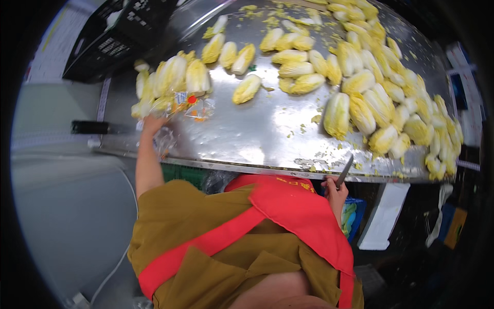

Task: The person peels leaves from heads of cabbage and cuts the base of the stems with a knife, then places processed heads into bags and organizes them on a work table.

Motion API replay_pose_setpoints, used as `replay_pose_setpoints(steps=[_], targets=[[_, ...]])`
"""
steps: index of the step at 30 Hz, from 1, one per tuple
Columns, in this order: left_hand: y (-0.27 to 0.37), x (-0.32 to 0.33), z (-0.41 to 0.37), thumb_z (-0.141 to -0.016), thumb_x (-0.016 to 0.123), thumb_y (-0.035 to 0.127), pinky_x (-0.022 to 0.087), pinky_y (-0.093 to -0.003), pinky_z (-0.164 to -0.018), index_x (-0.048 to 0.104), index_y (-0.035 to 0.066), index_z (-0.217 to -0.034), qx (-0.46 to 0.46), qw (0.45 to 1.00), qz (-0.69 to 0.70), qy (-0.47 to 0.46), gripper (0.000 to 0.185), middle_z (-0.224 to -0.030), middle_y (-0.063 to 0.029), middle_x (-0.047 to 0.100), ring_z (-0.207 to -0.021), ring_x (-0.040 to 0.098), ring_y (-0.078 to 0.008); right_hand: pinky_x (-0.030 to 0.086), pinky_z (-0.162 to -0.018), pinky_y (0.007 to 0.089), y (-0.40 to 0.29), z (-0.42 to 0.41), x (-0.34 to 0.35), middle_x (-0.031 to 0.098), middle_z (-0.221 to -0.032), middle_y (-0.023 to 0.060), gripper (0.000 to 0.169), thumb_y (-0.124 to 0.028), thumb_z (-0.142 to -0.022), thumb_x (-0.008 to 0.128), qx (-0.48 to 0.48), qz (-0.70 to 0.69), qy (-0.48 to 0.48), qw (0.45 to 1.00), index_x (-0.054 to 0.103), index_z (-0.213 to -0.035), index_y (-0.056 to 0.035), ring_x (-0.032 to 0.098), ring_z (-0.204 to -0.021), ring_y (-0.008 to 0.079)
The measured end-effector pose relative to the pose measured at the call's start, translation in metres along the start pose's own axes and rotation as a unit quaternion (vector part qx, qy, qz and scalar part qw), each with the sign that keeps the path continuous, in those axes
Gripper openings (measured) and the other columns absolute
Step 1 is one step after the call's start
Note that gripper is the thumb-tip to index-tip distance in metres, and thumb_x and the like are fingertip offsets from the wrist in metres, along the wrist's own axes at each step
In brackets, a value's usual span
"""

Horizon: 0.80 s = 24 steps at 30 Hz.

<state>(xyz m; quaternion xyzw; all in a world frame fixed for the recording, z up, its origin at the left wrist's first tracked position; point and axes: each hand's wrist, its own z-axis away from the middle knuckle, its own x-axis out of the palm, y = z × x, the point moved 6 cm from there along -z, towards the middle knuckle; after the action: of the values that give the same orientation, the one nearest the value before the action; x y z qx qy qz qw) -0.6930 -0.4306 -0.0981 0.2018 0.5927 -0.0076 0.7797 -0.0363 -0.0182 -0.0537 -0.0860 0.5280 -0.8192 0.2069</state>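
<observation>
My left hand (154,123) reaches to the left end of the metal table (216,135), at the clear printed plastic packaging (198,109) beside a group of napa cabbages (170,75). Whether its fingers grip the plastic is hard to see. In my right hand (335,190), at the table's front edge, is a knife (345,172) with its blade pointing up and away from me. One napa cabbage (247,89) lies alone near the middle. A large heap of trimmed napa cabbages (380,102) covers the right side, and smaller groups lie towards the back.
A black plastic crate (119,42) stands at the back left. A black handle-like object (90,127) juts out at the table's left edge. Leaf scraps (316,119) are scattered on the metal. Below the front edge are a green crate (183,174) and a white foam box (386,216).
</observation>
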Motion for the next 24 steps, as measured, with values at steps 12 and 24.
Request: replay_pose_setpoints(steps=[12,24], targets=[[0.36,-0.121,0.065,-0.088,0.058,0.022,0.048,-0.0371,-0.067,0.064,0.006,-0.096,0.311,0.947,0.015,0.081,0.018,-0.084,-0.0172,0.064,-0.075,0.062,-0.0348,0.034,-0.043,0.02,0.001,0.005,-0.014,0.063,-0.066,0.0047,0.012,-0.002,-0.082,0.054,0.002,-0.02,0.03,0.999,0.066,-0.086,-0.0022,0.047,-0.049,0.0053],[0.67,0.134,0.188,-0.082,0.066,0.033,0.049,-0.0335,-0.08,0.065,0.005,-0.105,0.531,0.776,0.187,-0.285,0.036,-0.095,-0.0114,0.065,-0.089,0.062,-0.0235,0.032,-0.041,0.0207,0.037,0.048,-0.049,0.061,-0.063,0.0025,0.011,-0.01,-0.085,0.059,0.087,-0.088,0.187,0.975,0.066,-0.089,-0.0025,0.045,-0.046,0.0054]])
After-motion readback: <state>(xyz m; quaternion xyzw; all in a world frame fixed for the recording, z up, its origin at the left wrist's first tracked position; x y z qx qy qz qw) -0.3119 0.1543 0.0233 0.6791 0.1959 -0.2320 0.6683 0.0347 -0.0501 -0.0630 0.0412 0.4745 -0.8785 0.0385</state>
